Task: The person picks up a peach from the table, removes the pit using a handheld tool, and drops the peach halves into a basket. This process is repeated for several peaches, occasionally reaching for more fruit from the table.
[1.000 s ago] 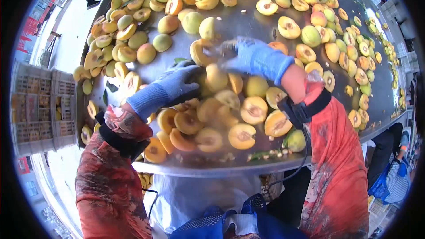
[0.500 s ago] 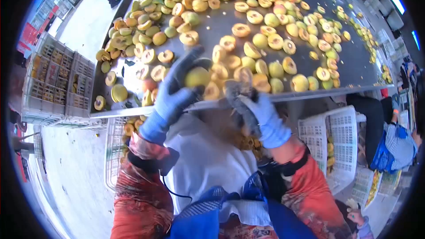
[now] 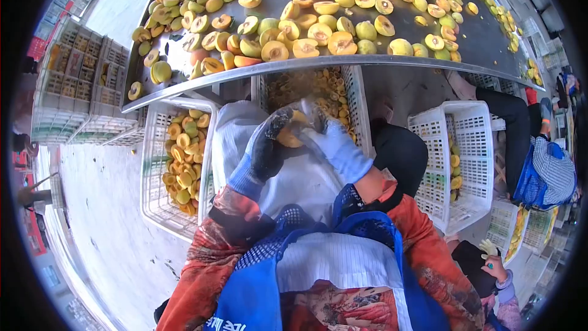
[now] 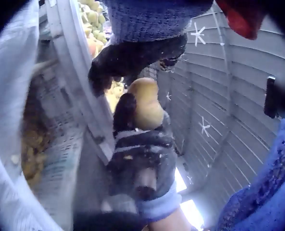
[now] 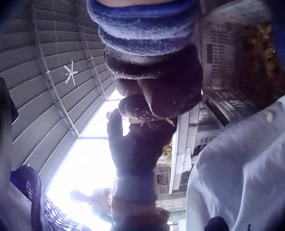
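Both gloved hands work in front of the chest, below the edge of the steel table (image 3: 487,40).

- Left hand (image 3: 264,150): fingers curled round a yellow fruit (image 3: 290,135).
- Right hand (image 3: 335,146): grips the same fruit from the other side, fingers bent close on it.
- The fruit sits between the two palms, above the white cloth (image 3: 236,141) on the lap. It is just in front of the white crate (image 3: 359,95) of cut pieces under the table edge.
- The head view blurs at the fingertips, so we cannot tell whether either hand also holds a tool.

Our judgement: seat the fruit deep in the left palm and let the right hand do the turning. The grip should be snug but not crushing, since the flesh looks soft. Work over the cloth or crate, so whatever drops lands there.
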A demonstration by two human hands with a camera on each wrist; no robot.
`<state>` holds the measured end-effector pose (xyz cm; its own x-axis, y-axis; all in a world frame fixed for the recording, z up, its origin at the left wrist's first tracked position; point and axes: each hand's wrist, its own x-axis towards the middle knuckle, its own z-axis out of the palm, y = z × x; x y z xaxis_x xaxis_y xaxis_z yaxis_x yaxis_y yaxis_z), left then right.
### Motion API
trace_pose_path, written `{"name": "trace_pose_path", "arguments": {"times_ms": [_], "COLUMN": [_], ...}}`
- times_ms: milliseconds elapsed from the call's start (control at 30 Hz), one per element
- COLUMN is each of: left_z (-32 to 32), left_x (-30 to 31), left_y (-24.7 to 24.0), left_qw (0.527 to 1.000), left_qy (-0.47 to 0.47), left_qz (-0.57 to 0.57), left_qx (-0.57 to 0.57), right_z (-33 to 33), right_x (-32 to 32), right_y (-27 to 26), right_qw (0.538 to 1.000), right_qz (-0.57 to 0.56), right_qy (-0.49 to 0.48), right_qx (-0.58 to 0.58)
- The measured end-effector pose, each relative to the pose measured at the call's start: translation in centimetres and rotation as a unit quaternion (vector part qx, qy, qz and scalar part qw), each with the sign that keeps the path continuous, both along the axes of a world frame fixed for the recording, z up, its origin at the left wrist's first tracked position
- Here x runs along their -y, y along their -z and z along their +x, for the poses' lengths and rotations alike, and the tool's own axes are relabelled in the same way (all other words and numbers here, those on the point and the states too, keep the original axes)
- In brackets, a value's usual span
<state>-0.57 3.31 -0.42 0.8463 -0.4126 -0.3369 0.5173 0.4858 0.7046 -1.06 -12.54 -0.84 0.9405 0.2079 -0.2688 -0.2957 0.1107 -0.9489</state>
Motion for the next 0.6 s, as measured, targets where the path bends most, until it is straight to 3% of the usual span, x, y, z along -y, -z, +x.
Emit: {"name": "trace_pose_path", "arguments": {"times_ms": [67, 100, 133, 167, 200, 300, 367, 433, 533, 600], "left_z": [-0.6, -0.5, -0.5, -0.7, -0.8, 0.3, 0.6, -0.3, 1.0, 0.9], "left_x": [0.4, 0.2, -0.1, -0.4, -0.6, -1.1, -0.6, -0.2, -0.4, 0.3], "left_y": [1.2, 1.6, 2.1, 3.2, 3.8, 6.5, 5.2, 3.3, 2.9, 1.6], "left_qw": [0.988, 0.989, 0.987, 0.927, 0.812, 0.952, 0.949, 0.835, 0.816, 0.936], "left_qy": [-0.024, -0.084, -0.100, -0.107, -0.106, -0.098, -0.092, -0.084, -0.076, -0.105], "left_qz": [0.101, -0.101, 0.080, 0.258, 0.420, 0.217, 0.216, 0.371, 0.375, 0.161], "left_qx": [0.117, -0.069, 0.095, 0.251, 0.391, 0.192, 0.209, 0.397, 0.433, 0.295], "right_z": [-0.1, -0.2, -0.5, -0.7, -1.0, -1.4, -1.4, -1.2, -1.0, -0.8], "right_x": [0.3, 0.6, 1.2, 1.7, 2.0, 1.5, 1.2, 1.0, 0.8, 0.6], "right_y": [-0.2, -0.7, -1.1, -1.2, -1.4, -1.8, -2.2, -2.6, -2.8, -2.6], "right_qw": [0.980, 0.960, 0.951, 0.940, 0.926, 0.893, 0.868, 0.873, 0.916, 0.965], "right_qz": [-0.154, -0.233, -0.273, -0.313, -0.352, -0.416, -0.463, -0.452, -0.379, -0.258], "right_qy": [0.047, 0.066, 0.047, 0.028, 0.011, -0.028, -0.045, -0.034, -0.014, 0.012], "right_qx": [0.118, 0.141, 0.139, 0.137, 0.133, 0.168, 0.172, 0.180, 0.134, 0.044]}}
